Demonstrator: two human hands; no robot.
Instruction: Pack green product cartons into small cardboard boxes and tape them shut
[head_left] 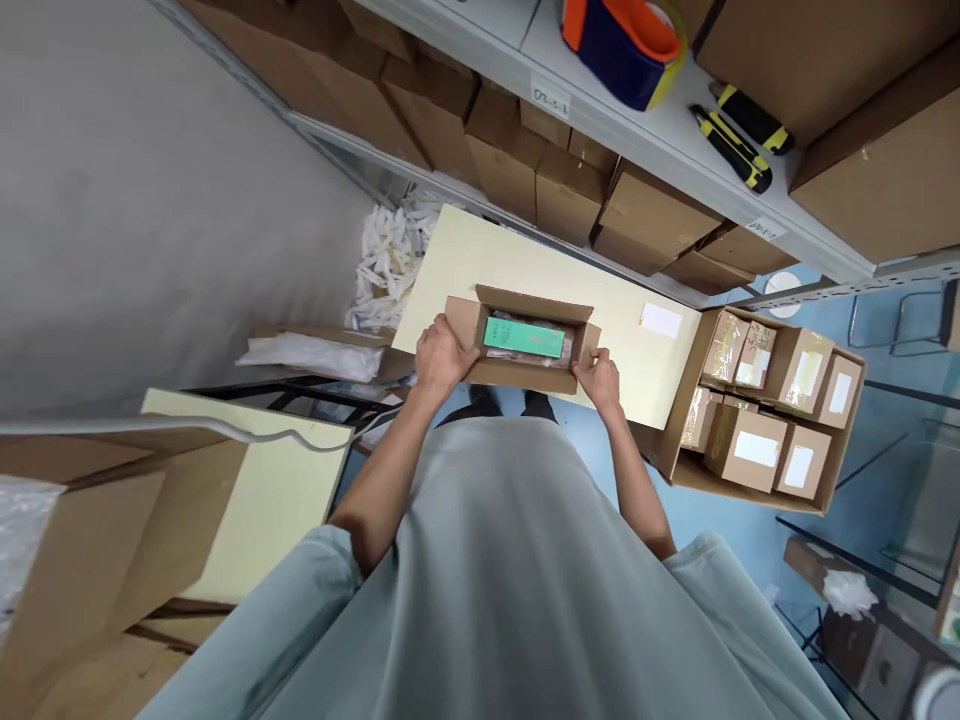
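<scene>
In front of me is an open cardboard box (517,376) at the near edge of a pale yellow table. Inside it lies a green box (523,337), with clear plastic wrap around it. My left hand (442,358) grips the left end of the cardboard box, by its end flap. My right hand (598,380) pinches the flap at the right end, fingers closed. The long flaps stand up along the far and near sides. A white paper slip (661,319) lies on the table to the right.
A large carton (675,468) of several taped, labelled boxes stands at the right. Above is a shelf (517,55) with tape and box cutters (731,148). White paper scraps (386,255) lie at the left, and another pale table (247,515) stands lower left.
</scene>
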